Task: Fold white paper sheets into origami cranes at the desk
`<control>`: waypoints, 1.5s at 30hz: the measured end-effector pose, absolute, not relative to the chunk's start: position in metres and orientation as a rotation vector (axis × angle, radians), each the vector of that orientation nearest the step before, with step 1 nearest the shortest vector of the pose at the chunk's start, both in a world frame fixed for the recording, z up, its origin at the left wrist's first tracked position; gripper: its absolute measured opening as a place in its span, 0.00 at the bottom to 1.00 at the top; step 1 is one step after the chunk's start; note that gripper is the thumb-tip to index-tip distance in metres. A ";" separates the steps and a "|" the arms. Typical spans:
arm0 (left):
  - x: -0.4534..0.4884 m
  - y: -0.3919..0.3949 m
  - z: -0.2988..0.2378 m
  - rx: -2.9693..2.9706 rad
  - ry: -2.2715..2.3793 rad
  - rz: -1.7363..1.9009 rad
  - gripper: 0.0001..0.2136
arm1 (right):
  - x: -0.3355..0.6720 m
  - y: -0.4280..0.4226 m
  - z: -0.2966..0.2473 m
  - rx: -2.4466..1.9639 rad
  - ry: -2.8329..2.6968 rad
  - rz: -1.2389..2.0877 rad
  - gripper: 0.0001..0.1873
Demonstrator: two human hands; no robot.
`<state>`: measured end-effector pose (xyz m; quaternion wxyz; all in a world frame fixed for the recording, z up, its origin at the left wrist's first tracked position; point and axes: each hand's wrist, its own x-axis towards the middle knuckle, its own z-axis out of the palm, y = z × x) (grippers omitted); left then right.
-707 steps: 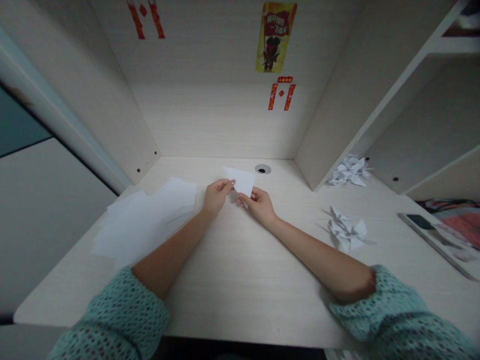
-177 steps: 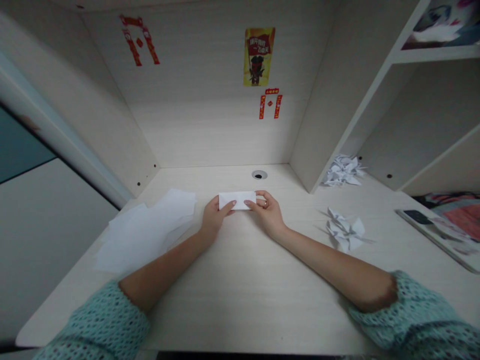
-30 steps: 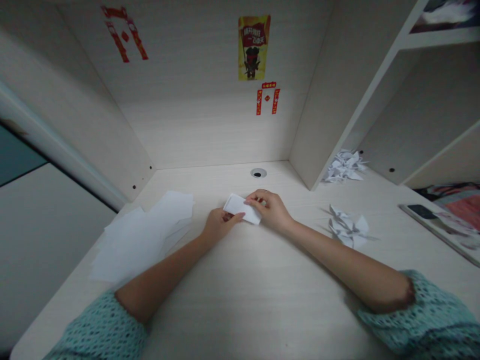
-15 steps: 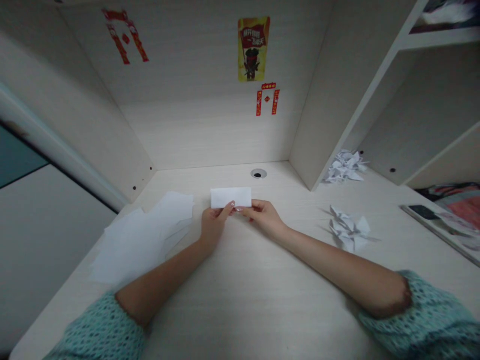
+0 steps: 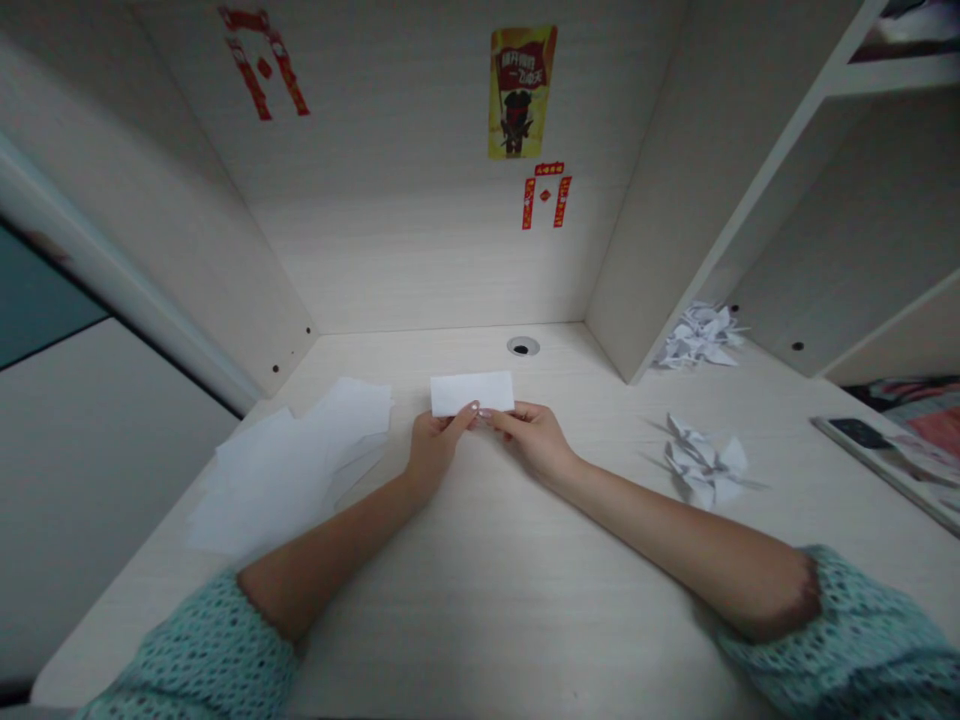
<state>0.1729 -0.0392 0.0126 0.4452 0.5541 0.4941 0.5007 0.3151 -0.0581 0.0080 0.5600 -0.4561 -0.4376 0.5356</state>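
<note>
A small white sheet of paper [image 5: 471, 391], folded to a wide rectangle, is held between my two hands near the back of the desk. My left hand [image 5: 437, 443] grips its lower left edge, thumb on the front face. At the lower right edge my right hand [image 5: 536, 432] pinches it, the two thumbs almost meeting at the middle. The fingers behind the paper are mostly hidden. To the left of my left hand lies a spread of loose white paper sheets [image 5: 285, 480].
Folded white paper pieces [image 5: 705, 465] lie right of my right arm, with another heap [image 5: 699, 337] behind them by the upright panel [image 5: 637, 250]. A phone [image 5: 892, 465] rests at the far right. A round cable hole [image 5: 523, 346] is near the back wall.
The view has shifted slightly, so most things appear a little further right. Both hands keep their hold on the folded paper, which now looks slightly tilted, its right end higher.
</note>
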 end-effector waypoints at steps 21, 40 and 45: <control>0.171 -0.039 0.005 1.451 1.233 1.175 0.14 | 0.319 -0.056 0.009 -1.091 -1.195 1.242 0.18; 0.164 -0.031 0.016 1.449 1.399 1.214 0.19 | 0.327 -0.049 0.010 -0.955 -1.253 1.379 0.21; 0.162 -0.027 0.014 1.470 1.386 1.183 0.18 | 0.327 -0.056 0.017 -1.059 -1.327 1.226 0.17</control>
